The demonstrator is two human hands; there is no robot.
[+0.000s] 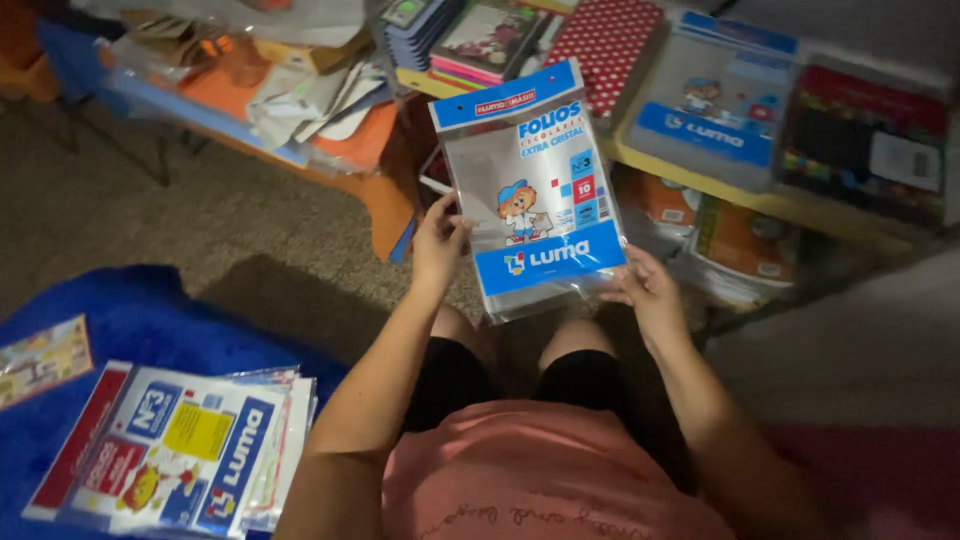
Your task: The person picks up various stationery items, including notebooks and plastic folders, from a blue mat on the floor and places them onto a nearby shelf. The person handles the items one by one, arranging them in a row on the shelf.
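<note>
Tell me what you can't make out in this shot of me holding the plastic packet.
- Head view: back of the clear packet faces away.
- Left hand and right hand: fingertips hidden behind it.
- Stack of packets: lower ones covered, bottom cut off by the frame.
- Shelf underside: too dark.

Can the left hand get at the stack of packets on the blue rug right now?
Probably not yet: the left hand grips the clear packet; the stack lies unobstructed below left.

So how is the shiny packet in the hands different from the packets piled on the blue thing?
The held packet is up in the air, gripped by the left hand and right hand; the stacked packets lie flat on the blue cushion. It is single; they are several. Both have blue bands and a cartoon figure.
</note>
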